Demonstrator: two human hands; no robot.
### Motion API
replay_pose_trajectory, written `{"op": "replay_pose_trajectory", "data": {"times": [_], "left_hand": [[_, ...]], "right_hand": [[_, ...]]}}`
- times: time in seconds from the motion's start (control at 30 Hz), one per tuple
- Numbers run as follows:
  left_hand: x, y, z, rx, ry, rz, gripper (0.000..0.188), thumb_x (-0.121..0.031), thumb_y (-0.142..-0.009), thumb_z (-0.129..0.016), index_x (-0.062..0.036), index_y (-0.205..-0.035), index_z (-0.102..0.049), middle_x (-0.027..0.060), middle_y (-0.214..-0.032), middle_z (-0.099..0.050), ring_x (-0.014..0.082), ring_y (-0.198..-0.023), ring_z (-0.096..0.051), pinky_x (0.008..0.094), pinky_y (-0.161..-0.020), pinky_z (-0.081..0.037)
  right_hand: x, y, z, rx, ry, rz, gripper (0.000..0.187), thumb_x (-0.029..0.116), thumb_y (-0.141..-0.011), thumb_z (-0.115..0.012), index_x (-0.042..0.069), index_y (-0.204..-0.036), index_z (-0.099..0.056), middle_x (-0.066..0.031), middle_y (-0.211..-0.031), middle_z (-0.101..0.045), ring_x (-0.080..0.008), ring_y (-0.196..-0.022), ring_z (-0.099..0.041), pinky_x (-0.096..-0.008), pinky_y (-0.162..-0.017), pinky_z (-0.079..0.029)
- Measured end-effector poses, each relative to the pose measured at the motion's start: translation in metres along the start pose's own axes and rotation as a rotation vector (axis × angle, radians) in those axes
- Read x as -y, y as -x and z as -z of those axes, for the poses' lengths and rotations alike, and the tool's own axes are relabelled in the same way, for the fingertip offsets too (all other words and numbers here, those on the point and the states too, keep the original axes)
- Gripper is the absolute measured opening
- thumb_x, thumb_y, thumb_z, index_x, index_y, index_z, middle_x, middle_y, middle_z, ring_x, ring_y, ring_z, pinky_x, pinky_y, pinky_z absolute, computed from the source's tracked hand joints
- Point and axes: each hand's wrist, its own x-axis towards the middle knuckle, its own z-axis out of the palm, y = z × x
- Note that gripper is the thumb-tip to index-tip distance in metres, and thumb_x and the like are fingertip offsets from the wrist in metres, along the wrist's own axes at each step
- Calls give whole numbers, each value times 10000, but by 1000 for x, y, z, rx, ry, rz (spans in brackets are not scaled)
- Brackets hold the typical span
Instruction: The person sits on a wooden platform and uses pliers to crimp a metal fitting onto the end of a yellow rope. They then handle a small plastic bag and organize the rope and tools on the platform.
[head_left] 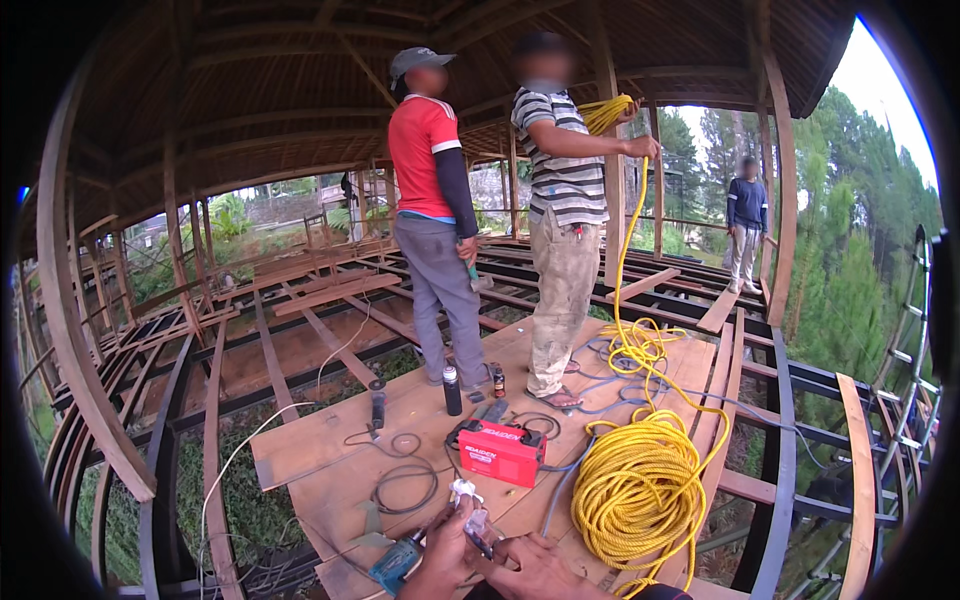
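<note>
Low in the view, my left hand is closed around a small white item with crumpled clear plastic beside it; its kind is not plain. My right hand is close beside it with curled fingers. A thin dark piece shows between the hands, and I cannot make out which fingers grip it. Left of my left hand lies a teal power tool on the plywood. Beyond my hands stands a red welding machine with dark cables.
A big coil of yellow rope lies at right. Its line rises to a co-worker in a striped shirt. Another person in red holds a tool. A black bottle stands near their feet. Open gaps show between floor beams. A ladder leans far right.
</note>
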Motion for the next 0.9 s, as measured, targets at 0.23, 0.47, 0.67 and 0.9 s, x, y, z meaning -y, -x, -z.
{"op": "replay_pose_trajectory", "data": {"times": [0.23, 0.47, 0.67, 0.9], "left_hand": [[22, 5, -31, -109, -35, -205, 176, -230, -1021, -591, -91, -1127, -615, 10, -929, -627, 137, -809, -611, 291, -646, -466], [10, -8, -16, -123, 73, -156, 217, -227, -979, -655, -66, -1124, -647, 27, -911, -662, 147, -833, -628, 282, -661, -466], [12, -49, 35, -72, 145, 46, 135, -142, -976, -646, -51, -1075, -656, 82, -995, -704, 189, -927, -683, 339, -805, -563], [25, -36, 29, -120, 50, -119, 272, -190, -964, -671, -63, -1197, -613, 59, -1080, -677, 182, -979, -662, 345, -853, -554]], "right_hand": [[-17, 0, -9, 55, -13, -393, 338, 108, -855, -672, 93, -1192, -663, -53, -991, -534, -218, -864, -626, -386, -541, -555], [-27, -25, 6, 170, 306, -26, 294, 195, -814, -667, 126, -1096, -709, -32, -1154, -592, -195, -1046, -594, -350, -821, -492], [-69, -21, -21, 326, 395, 475, 360, 229, -784, -602, 52, -1076, -712, -33, -1144, -607, -192, -1220, -504, -357, -1002, -412], [-58, -27, -29, 263, 258, 581, 183, 244, -719, -594, 80, -776, -650, -59, -935, -593, -231, -992, -579, -354, -958, -438]]}}
